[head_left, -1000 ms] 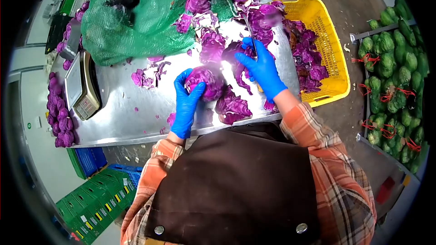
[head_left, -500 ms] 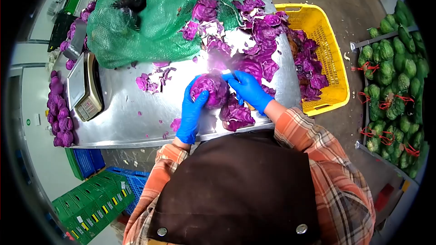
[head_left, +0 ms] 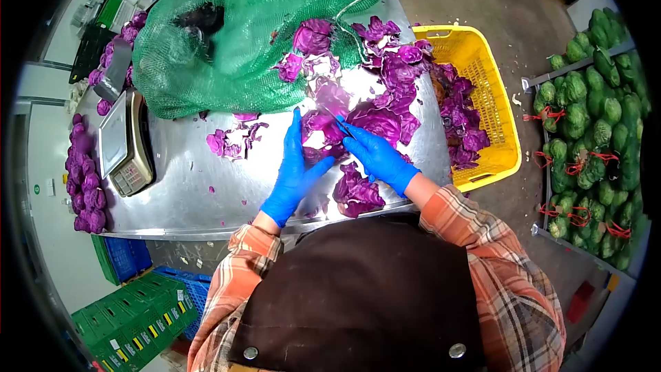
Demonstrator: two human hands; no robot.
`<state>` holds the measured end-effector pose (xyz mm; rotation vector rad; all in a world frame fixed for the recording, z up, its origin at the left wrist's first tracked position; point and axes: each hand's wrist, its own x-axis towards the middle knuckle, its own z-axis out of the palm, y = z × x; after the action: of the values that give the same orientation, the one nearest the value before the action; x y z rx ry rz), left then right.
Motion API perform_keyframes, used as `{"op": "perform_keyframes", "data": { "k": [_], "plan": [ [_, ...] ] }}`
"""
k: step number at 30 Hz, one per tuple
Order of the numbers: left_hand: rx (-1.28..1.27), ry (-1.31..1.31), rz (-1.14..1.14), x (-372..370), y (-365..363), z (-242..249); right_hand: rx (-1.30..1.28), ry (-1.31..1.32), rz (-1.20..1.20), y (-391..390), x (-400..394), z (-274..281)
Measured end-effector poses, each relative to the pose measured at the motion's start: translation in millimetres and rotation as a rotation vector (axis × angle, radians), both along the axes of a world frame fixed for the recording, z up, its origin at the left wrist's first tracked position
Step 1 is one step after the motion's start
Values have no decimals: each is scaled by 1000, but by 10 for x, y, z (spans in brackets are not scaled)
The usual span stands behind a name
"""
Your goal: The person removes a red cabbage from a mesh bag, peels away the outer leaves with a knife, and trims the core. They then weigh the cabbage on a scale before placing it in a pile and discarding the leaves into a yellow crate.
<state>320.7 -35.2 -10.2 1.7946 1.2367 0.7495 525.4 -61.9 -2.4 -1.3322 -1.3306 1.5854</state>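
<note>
A red cabbage (head_left: pixel 329 139) with pale cut patches rests near the front middle of the steel table (head_left: pixel 186 179). My left hand (head_left: pixel 295 172), in a blue glove, cups its left and near sides, fingers long and thumb stretched apart. My right hand (head_left: pixel 377 158), also gloved in blue, is closed around a knife (head_left: pixel 342 126); its dark blade points up and left at the cabbage's right side. Most of the knife's handle is hidden in the fist. Loose purple leaves (head_left: pixel 358 191) lie just below my right hand, and more leaves (head_left: pixel 385 120) are heaped beyond it.
A green mesh sack (head_left: pixel 234 62) covers the table's far side. To the left stand a scale (head_left: pixel 127 145) and stacked red cabbages (head_left: pixel 84 186). A yellow basket (head_left: pixel 499 117) of leaves adjoins the right edge. Green vegetables (head_left: pixel 585 124) fill a rack farther right.
The cabbage has been turned, and pale cut patches now show. My left thumb has swung off its front to the near side. The knife still points at the cabbage.
</note>
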Motion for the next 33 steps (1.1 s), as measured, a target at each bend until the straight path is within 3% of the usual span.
{"op": "perform_keyframes", "data": {
  "k": [5, 8, 14, 17, 19, 21, 24, 28, 29, 33],
  "plan": [
    [20, 252, 85, 173, 3, 73, 380, -277, 76, -9, -14, 38],
    [97, 233, 52, 209, 48, 95, 506, -406, 76, -35, -19, -49],
    [-92, -111, 161, 323, 1, 80, 481, -663, 51, -19, -76, 126],
    [-183, 6, 211, 392, -53, 102, 656, -722, -42, 56, -95, -68],
    [-72, 86, 209, 435, -93, 93, 560, -694, -115, 190, -46, -234],
    [14, 135, 198, 475, -189, 52, 730, -589, -179, 380, 199, -574],
    [11, 59, 230, 414, -274, 2, 93, -313, -167, 581, 462, -434],
    [-108, 108, 272, 397, -256, 226, -34, -54, -226, 401, 350, -296],
    [-66, 137, 277, 378, -254, 177, -58, 13, -244, 300, 234, 64],
    [-109, -11, 331, 357, -263, 89, -117, 156, -324, 17, 34, -109]
  ]
}}
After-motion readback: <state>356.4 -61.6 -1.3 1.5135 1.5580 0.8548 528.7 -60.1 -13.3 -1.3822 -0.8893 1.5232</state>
